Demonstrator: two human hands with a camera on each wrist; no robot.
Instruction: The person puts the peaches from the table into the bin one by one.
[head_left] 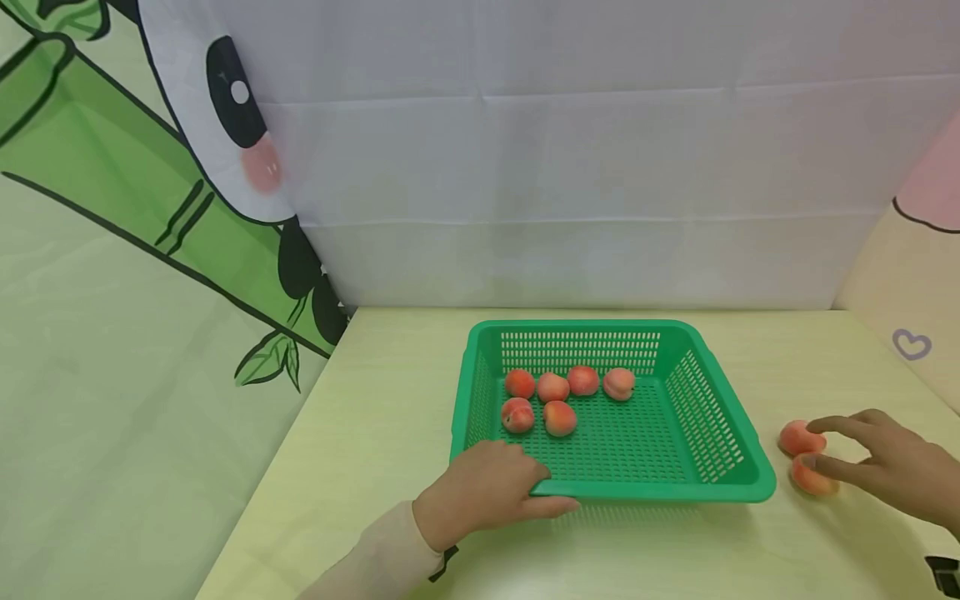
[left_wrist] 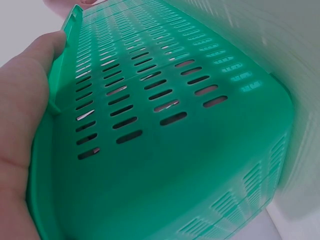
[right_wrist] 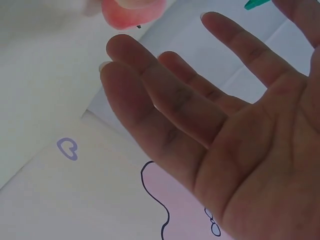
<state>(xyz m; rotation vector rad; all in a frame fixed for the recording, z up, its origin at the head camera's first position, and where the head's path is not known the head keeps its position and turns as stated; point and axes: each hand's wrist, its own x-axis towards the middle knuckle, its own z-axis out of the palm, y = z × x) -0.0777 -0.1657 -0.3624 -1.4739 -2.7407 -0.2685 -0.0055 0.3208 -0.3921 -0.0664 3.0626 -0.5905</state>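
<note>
A green plastic basket with slotted walls sits on the table, and several red-orange peaches lie in its left and back part. My left hand grips the near rim, fingers over the edge and thumb outside. In the left wrist view the hand holds the rim beside the slotted wall. To the right of the basket, two peaches lie together, one farther and one nearer. At them is my right hand, index finger and thumb apart; in the right wrist view its fingers are spread.
The pale yellow table extends left of the basket. A white cloth backdrop hangs behind it, and a printed cartoon sheet borders the left side. A cream sheet with a purple heart stands at the right.
</note>
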